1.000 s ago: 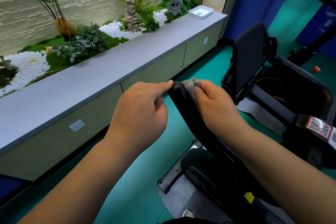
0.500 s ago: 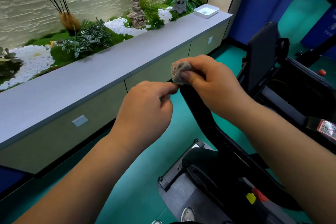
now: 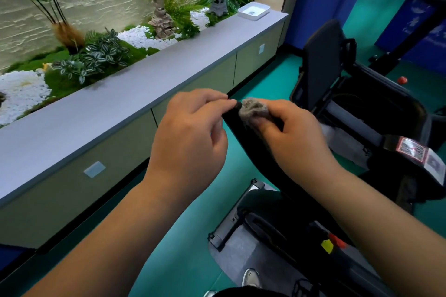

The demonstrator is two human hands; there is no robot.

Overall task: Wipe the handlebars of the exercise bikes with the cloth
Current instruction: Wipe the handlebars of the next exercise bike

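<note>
Both hands at handlebar tip; R hand presses cloth.

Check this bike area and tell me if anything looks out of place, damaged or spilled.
Nothing stands out. The right hand presses a crumpled grey cloth onto the tip of the black curved handlebar, and the left hand pinches that tip. The green floor shows no spill.

Open green floor left, cabinet beyond, bike console right
</note>
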